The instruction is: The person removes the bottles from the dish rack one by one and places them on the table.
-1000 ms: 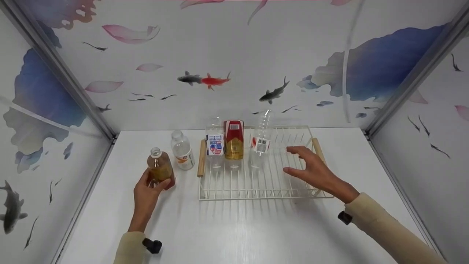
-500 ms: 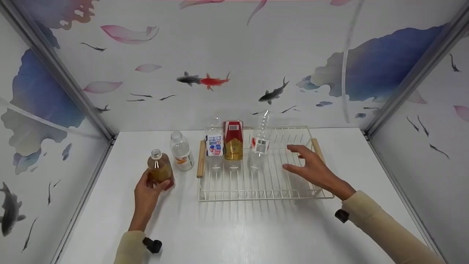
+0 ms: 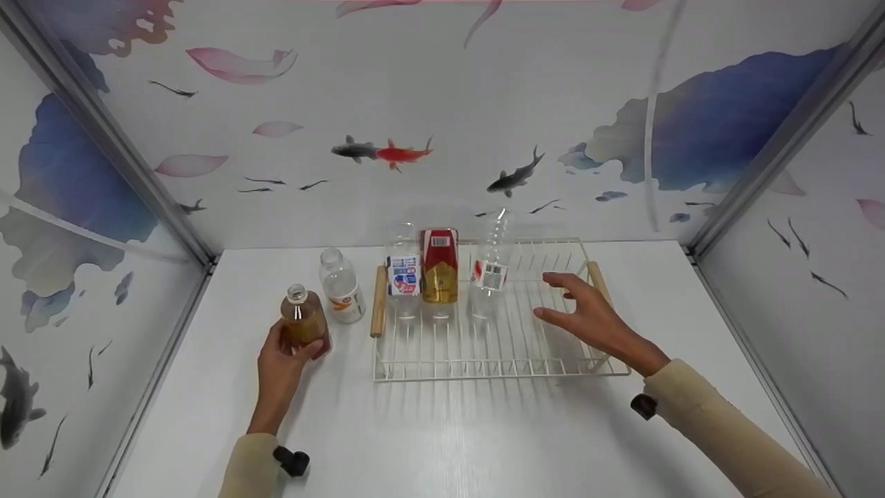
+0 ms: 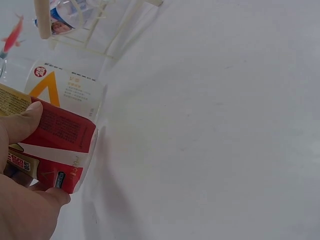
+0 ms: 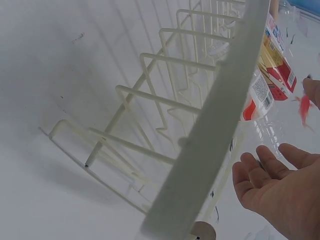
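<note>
Two hands are present, and only one of them holds something. The left hand has its thumb and fingers around the lower part of a brownish bottle; this grip is as narrow as the bottle body, and probably it is chosen so low because the neck then remains free and upward. This bottle is at the left side of the table, outside the rack; whether its base touches the table, I cannot tell. Just behind it stands a clear bottle with an orange mark on the label, also outside.

Inside the rack, a blue-label bottle and a red-and-gold container are close together near the left wooden handle, and a ribbed bottle stands a little apart; perhaps they are kept to this side to leave room on the right. The right hand is wide, thumb apart from fingers, holding nothing, near the right wooden handle; maybe it simply waits there
</note>
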Motion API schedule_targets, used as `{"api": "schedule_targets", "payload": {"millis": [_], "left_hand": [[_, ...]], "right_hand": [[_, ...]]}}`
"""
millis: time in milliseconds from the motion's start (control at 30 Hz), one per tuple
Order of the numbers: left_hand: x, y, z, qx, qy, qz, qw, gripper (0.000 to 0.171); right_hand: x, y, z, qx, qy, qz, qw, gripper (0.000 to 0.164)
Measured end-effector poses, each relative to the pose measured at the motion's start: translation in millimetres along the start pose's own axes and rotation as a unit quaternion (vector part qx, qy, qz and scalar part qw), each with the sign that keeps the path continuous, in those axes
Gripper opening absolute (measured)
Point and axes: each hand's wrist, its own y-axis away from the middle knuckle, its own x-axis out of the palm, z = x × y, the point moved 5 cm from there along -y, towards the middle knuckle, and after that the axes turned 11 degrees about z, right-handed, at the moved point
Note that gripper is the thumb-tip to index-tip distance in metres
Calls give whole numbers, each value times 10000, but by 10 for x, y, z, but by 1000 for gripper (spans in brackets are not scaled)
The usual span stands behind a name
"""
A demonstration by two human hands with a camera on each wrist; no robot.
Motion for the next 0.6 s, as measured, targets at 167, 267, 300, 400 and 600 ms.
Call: {"api": "schedule_targets", "payload": {"millis": [167, 267, 300, 400, 600], "left_hand": [[-2, -32, 24, 13, 51, -20, 10000, 83], [-5, -36, 44, -34, 16, -27, 10000, 83], [-4, -36, 50, -43, 22, -22, 10000, 84], [6, -39, 62, -36, 28, 21, 10000, 84], [30, -57, 81, 59, 172, 112, 9998, 86]], "right_hand": [[-1, 3, -15, 90, 43, -30, 9999, 73], [1, 4, -20, 116, 32, -26, 9999, 73], [1, 4, -21, 119, 32, -28, 9999, 73], [1, 5, -23, 113, 21, -37, 9999, 73], [-5, 4, -23, 114, 45, -49, 9999, 73]]}}
